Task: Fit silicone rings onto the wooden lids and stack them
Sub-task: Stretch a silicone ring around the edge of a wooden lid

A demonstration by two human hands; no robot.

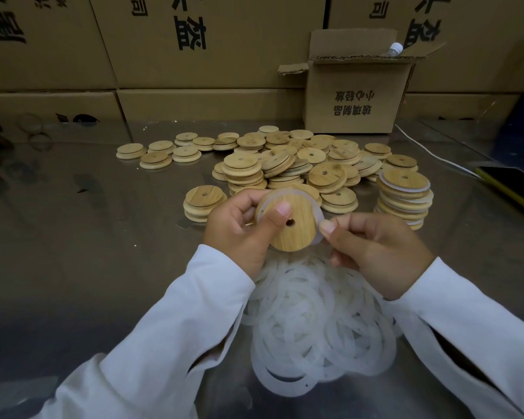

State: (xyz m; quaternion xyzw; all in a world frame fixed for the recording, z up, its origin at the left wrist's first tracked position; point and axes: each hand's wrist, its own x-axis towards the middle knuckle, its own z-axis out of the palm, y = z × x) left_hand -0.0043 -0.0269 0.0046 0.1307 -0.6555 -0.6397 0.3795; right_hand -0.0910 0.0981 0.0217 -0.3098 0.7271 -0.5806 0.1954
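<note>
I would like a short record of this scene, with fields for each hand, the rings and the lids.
left hand: grips wooden lid, thumb on its face
right hand: pinches silicone ring at the lid's right edge
spare rings: heap on table, beneath the hands
loose lids: heap behind the hands
ringed stack: right of the loose lids

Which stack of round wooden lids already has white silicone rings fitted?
The tall stack of round wooden lids at far right: white ring edges show between its lids; the middle heap is bare wood.
</note>
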